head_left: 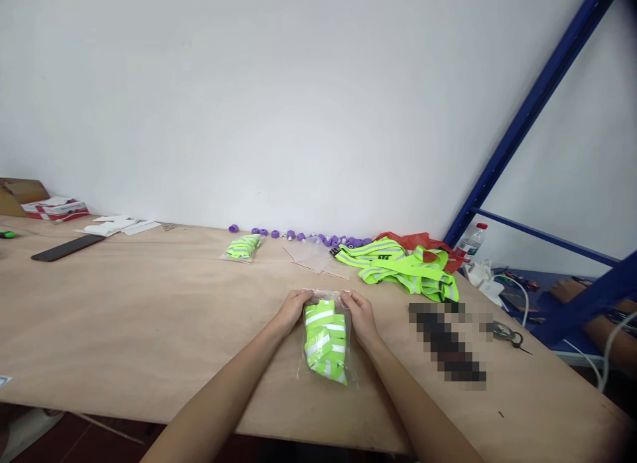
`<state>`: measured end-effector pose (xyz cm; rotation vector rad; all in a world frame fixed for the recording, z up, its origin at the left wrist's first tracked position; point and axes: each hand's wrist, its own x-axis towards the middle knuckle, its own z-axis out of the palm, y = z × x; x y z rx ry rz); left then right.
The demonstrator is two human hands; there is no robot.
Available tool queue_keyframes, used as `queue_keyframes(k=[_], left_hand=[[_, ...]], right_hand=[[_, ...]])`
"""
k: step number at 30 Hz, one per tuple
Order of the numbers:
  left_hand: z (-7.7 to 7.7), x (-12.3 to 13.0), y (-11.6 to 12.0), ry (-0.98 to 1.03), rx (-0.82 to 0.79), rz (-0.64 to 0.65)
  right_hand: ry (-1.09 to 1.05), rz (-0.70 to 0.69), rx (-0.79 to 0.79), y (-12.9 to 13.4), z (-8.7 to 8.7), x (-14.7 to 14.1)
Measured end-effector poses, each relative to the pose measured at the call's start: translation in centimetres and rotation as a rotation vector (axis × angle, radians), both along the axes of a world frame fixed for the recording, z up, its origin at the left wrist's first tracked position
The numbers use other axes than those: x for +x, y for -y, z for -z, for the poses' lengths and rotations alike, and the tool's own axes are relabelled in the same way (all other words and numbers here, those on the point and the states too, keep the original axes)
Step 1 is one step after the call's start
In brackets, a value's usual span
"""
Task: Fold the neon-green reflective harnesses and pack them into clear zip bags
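Observation:
A clear plastic zip bag [326, 343] with a folded neon-yellow reflective strap inside lies before me near the table's front edge. My left hand [293, 309] pinches the bag's top left corner. At the top right corner, my right hand [361, 314] grips it the same way, thumb and fingers closed. Farther back sits a second packed bag [243, 247] of the same yellow strap. Flat, unfilled clear bags [318, 256] rest behind my hands. A loose heap of yellow reflective straps [403, 267] with black buckles lies to the right.
Small purple pieces [343, 241] line the wall. Behind the straps are a red bag [423, 243] and a bottle [472, 243]. A blurred dark object [445, 343] and a round keyring item [503, 330] lie right. A black strip [68, 248] and papers [117, 225] are left. Blue metal posts [535, 111] stand right.

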<state>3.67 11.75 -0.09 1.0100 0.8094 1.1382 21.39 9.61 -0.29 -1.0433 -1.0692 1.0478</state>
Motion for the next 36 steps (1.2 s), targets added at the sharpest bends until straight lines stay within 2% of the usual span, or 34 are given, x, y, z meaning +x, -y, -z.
queue_keyframes(k=[10,17,36], left_hand=[[-0.47,-0.06,0.43,-0.003,0.012,0.036],[0.36,0.13,0.09,-0.003,-0.009,-0.009],[0.13,-0.09,0.41,0.015,0.010,0.087]], right_hand=[[0.021,0.006,-0.002,-0.08,0.15,0.13],[0.020,0.000,-0.002,0.00,-0.03,0.08],[-0.005,-0.029,-0.005,-0.17,0.23,0.27]])
